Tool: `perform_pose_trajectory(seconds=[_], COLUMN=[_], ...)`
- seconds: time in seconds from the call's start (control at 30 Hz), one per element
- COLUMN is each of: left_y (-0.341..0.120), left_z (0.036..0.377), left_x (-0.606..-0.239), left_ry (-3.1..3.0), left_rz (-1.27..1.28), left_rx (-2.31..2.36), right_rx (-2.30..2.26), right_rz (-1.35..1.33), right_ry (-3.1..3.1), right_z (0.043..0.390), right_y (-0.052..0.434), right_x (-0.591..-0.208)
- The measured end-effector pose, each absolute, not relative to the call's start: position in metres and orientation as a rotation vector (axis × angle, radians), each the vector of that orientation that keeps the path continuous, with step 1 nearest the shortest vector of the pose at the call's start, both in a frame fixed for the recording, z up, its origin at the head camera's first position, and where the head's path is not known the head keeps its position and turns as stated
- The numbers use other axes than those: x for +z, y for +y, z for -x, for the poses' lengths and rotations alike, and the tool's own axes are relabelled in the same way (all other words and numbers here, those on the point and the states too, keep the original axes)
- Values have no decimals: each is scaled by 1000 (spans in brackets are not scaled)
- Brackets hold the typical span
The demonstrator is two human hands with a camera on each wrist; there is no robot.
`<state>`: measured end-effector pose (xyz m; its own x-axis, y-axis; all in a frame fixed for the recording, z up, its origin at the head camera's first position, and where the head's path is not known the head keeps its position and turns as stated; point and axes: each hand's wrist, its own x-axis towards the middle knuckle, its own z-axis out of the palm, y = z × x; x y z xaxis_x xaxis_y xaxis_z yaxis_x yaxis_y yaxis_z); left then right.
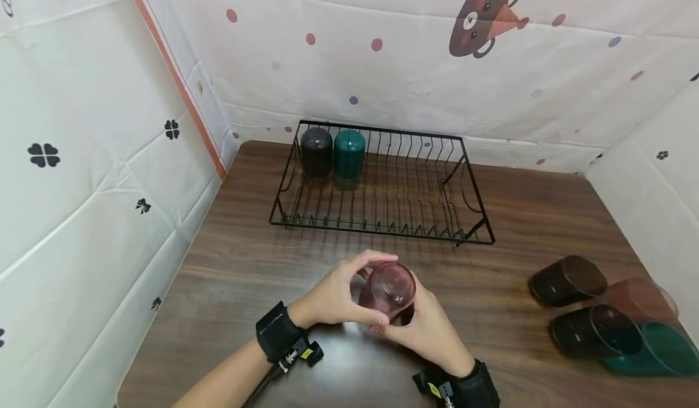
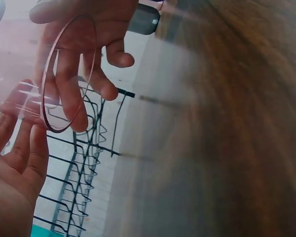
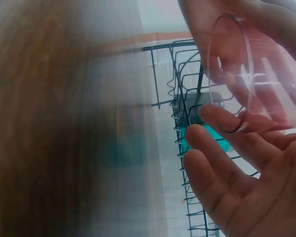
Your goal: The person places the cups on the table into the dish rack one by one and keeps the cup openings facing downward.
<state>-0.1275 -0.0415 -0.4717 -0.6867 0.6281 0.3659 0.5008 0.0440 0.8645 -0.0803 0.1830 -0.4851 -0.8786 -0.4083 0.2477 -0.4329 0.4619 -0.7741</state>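
Observation:
Between both hands, in front of the rack, is a clear pink drinking glass [image 1: 389,289]. Its base faces up and its rim faces down, apart from the wooden table. My left hand [image 1: 349,292] holds the glass from the left, thumb at the near side and fingers at the far side. From the right, my right hand [image 1: 428,323] grips it, with the thumb near the bottom. The wrist views show the open rim and fingers seen through the pink wall [image 2: 24,64]. In the right wrist view, some fingertips [image 3: 195,133] extend past the rim.
Behind the hands stands a black wire dish rack [image 1: 382,229]. A dark grey glass [image 1: 317,153] and a teal glass [image 1: 348,156] stand upside down in its left end. At right are two dark glasses [image 1: 562,283], a pink glass [image 1: 650,299] and a teal glass [image 1: 655,350]. Printed cloth walls [image 1: 338,74] enclose the table.

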Motion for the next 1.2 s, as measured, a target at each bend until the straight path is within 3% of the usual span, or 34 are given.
perform_pose_trajectory(seconds=[0.67,1.2], left_y=[-46,-35], left_z=[133,153], left_x=[-448,-407], left_ry=[2299,2387], left_rz=[-1298,-1327], left_rx=[1608,1580], right_rx=[1406,754], right_rz=[-744,-77], right_ry=[-2668,-2582], right_z=[82,60], right_y=[188,269], right_x=[-480,-451])
